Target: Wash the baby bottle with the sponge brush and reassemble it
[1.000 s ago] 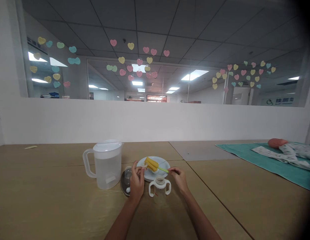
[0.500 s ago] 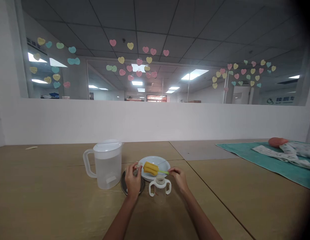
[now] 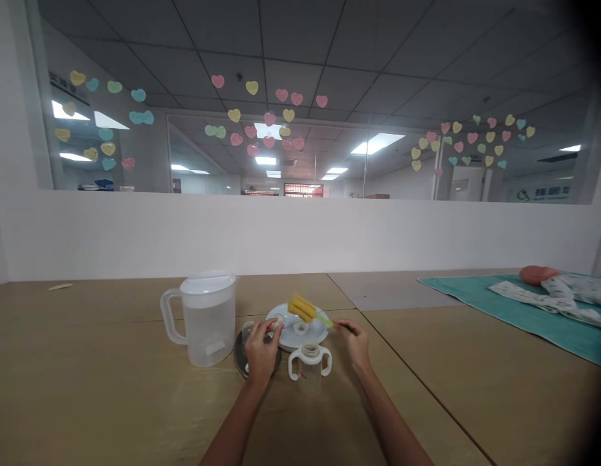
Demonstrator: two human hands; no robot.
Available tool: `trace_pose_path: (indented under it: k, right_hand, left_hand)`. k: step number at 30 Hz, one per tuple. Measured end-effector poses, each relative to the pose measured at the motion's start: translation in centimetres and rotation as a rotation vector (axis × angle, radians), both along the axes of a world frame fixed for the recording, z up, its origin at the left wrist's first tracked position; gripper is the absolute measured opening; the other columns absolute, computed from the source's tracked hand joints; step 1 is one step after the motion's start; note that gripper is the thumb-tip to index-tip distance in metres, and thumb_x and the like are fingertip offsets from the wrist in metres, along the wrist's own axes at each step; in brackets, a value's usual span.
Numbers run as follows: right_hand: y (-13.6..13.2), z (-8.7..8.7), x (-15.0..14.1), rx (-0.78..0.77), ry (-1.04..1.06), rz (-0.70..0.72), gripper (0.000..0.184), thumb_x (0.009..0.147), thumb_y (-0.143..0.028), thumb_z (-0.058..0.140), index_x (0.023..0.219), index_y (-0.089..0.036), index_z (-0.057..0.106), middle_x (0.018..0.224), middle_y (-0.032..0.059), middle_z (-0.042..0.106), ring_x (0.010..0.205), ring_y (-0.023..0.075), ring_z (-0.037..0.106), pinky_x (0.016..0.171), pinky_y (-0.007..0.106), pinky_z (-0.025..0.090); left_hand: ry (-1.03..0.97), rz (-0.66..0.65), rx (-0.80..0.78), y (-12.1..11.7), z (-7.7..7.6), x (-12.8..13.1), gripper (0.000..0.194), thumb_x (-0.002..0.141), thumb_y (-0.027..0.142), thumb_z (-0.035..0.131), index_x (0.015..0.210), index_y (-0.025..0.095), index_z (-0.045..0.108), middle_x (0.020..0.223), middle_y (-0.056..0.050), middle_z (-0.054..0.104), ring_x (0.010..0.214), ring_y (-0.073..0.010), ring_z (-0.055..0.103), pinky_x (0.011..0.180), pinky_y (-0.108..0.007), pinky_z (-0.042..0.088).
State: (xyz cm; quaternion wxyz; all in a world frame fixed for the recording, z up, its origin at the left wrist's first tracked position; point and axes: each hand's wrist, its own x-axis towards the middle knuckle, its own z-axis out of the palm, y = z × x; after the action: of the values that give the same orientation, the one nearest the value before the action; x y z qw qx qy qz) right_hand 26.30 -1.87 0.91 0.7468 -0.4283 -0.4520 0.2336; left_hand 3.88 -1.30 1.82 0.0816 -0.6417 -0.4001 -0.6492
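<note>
White wall (image 3: 281,236) runs far past both hands, w/ a big glass window (image 3: 339,155) on top & lots of heart-shaped paper notes in pink, yellow, green & blue (image 3: 270,118) stuck on it. Under the hands is a big tan table (image 3: 110,388) w/ dark lines where its parts meet.

Left hand (image 3: 261,351) pinches a small clear piece (image 3: 277,321) w/ thumb & fingers (too tiny to tell what it is). Right hand (image 3: 356,344) pinches the thin green handle (image 3: 324,320) of a fat yellow sponge brush (image 3: 301,308). That sponge is btwn the hands & a bit past them, looks held up over a round white plate (image 3: 316,338). Sponge & clear piece are near each other, w/ a small gap. On the plate sits a little white ring (image 3: 301,329).

Closer in, btwn the wrists, a clear bottle w/ two white handles (image 3: 310,353) stands up, no lid on. Under & beside L hand is a round dark dish (image 3: 240,359), w/ a clear cup-like thing (image 3: 248,332) & a small white bit, part hid by the hand. Left of L hand: a tall see-through plastic jug w/ white lid (image 3: 210,323). Way right of R hand: a flat teal towel (image 3: 475,294) w/ a white patterned cloth (image 3: 523,303) & a round orange-pink thing (image 3: 537,276).
</note>
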Motion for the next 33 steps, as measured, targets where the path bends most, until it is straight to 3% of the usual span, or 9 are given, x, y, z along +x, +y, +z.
trace_pose_path:
  k: [3, 8, 15, 29, 33]
  right_hand:
    - [-0.15, -0.01, -0.39, 0.021, -0.098, 0.057, 0.014, 0.06, -0.029, 0.062, 0.062, -0.019, 0.071, 0.071, 0.0063, 0.07, 0.073, 0.0224, 0.063, 0.071, 0.033, 0.048]
    - [-0.47, -0.11, -0.71, 0.105, -0.239, -0.106, 0.015, 0.065, -0.027, 0.058, 0.066, -0.019, 0.07, 0.073, 0.007, 0.069, 0.075, 0.0222, 0.061, 0.073, 0.034, 0.047]
    - [-0.61, -0.12, -0.85, 0.163, -0.313, -0.178, 0.016, 0.069, -0.03, 0.058, 0.067, -0.019, 0.07, 0.072, 0.0065, 0.068, 0.075, 0.0219, 0.059, 0.072, 0.034, 0.046]
    - [-0.63, -0.42, -0.56, 0.166, -0.298, -0.216, 0.016, 0.072, -0.028, 0.057, 0.071, -0.018, 0.069, 0.076, 0.0065, 0.068, 0.078, 0.0219, 0.06, 0.075, 0.034, 0.045]
    - [-0.5, -0.38, -0.51, 0.121, -0.229, -0.136, 0.017, 0.071, -0.028, 0.056, 0.071, -0.018, 0.069, 0.077, 0.0071, 0.069, 0.077, 0.022, 0.061, 0.073, 0.033, 0.045]
  left_hand:
    - [0.016, -0.002, -0.001, -0.04, 0.01, -0.14, 0.021, 0.084, 0.037, 0.054, 0.086, 0.02, 0.065, 0.076, -0.003, 0.065, 0.069, -0.0152, 0.062, 0.067, -0.027, 0.05]
    - [0.035, -0.022, -0.026, 0.15, -0.26, -0.33, 0.02, 0.086, 0.035, 0.053, 0.081, 0.019, 0.064, 0.076, -0.004, 0.065, 0.071, -0.0151, 0.062, 0.067, -0.026, 0.05]
    - [0.03, -0.028, -0.038, 0.34, -0.37, -0.5, 0.02, 0.087, 0.034, 0.051, 0.079, 0.02, 0.063, 0.076, -0.003, 0.065, 0.073, -0.0155, 0.061, 0.069, -0.027, 0.049]
    - [0.044, 0.035, 0.014, 0.41, -0.25, -0.7, 0.016, 0.085, 0.03, 0.053, 0.08, 0.021, 0.065, 0.077, -0.002, 0.066, 0.075, -0.0158, 0.063, 0.07, -0.027, 0.049]
    - [0.059, 0.034, 0.024, 0.39, -0.21, -0.64, 0.014, 0.084, 0.028, 0.054, 0.083, 0.021, 0.066, 0.078, -0.002, 0.066, 0.075, -0.0151, 0.062, 0.071, -0.026, 0.049]
